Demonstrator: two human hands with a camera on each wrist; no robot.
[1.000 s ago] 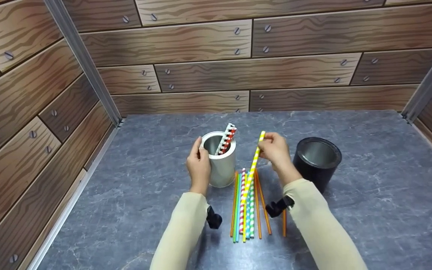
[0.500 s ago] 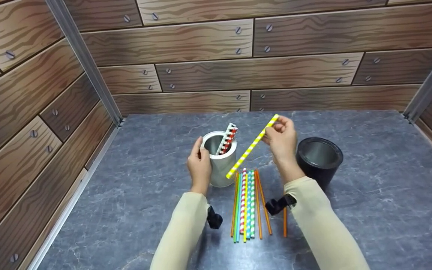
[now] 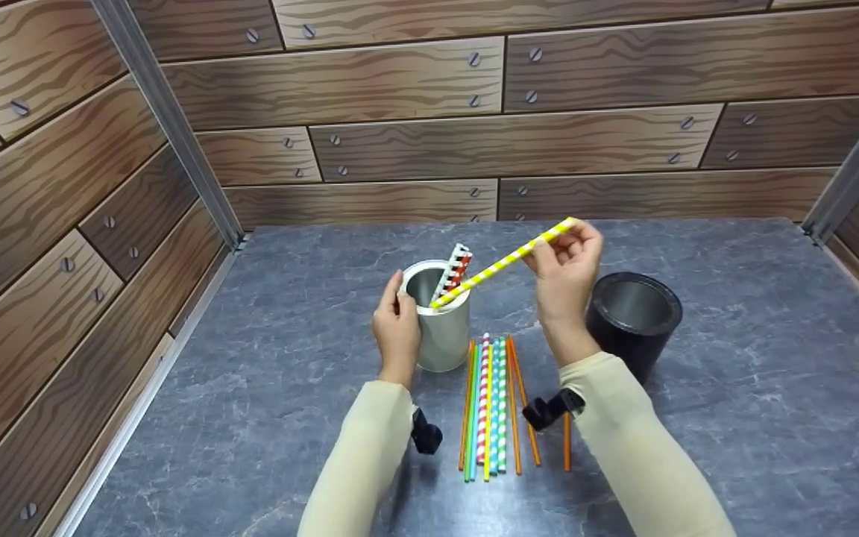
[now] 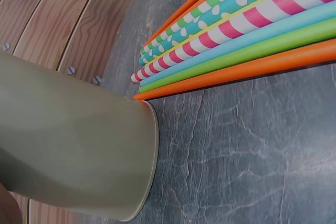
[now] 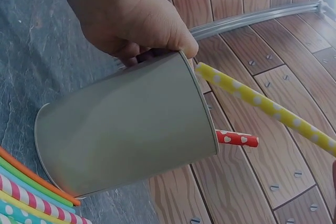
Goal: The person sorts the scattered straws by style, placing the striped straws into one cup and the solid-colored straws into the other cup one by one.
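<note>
Our left hand [image 3: 397, 328] gripped the white can [image 3: 446, 341] on the bench [image 3: 265, 358]; our right hand [image 3: 570, 276] pinched the yellow straw [image 3: 502, 263] near its upper end, slanted, lower tip at the can's rim. We read the step as loading that straw. Next move, we judged, called for steepening it, then lowering it beside the red straw [image 3: 460, 269].

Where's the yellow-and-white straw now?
Head view, just right of centre: the yellow-and-white straw is pinched in the right hand, slanting leftward, its free end at the pale can's rim.
</note>
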